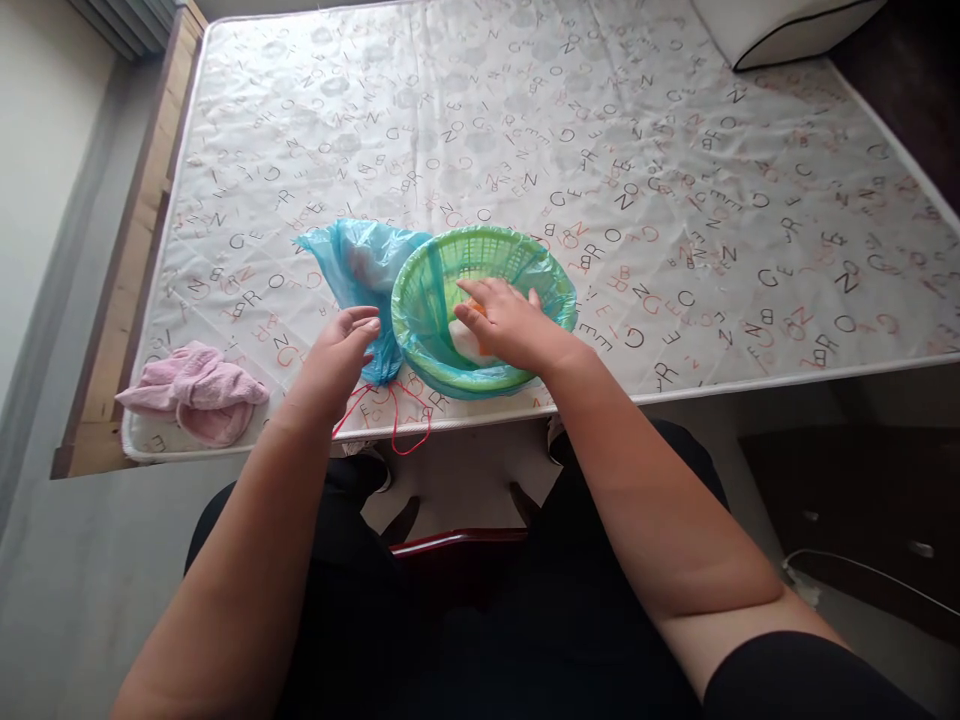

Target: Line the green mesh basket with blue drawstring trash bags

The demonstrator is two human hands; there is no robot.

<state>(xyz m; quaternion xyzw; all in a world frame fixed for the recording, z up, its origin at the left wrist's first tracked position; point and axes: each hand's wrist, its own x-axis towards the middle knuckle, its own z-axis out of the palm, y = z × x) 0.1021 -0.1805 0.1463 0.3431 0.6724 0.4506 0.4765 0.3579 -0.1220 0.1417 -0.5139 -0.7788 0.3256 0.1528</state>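
A green plastic basket [495, 238] lined with a thin blue-green bag stands near the mattress's front edge. My right hand [504, 318] reaches into it, fingers stretched and apart, over a white and orange item [471, 342]. That item is mostly covered by the hand, so its kind and any touch are unclear. Against the basket's left side lies a blue plastic bag [352, 262] with something pinkish showing through. My left hand [343, 350] hovers beside this bag, fingers loosely bent and apart, with nothing visible in it. Red string [411, 445] trails below the bag over the edge.
A crumpled pink cloth [196, 390] lies at the front left corner of the letter-patterned mattress [675, 260]. Wooden bed frame [150, 200] runs along the left. A white, dark-piped object [787, 30] sits at the far right. My legs and a red seat edge [461, 540] are below.
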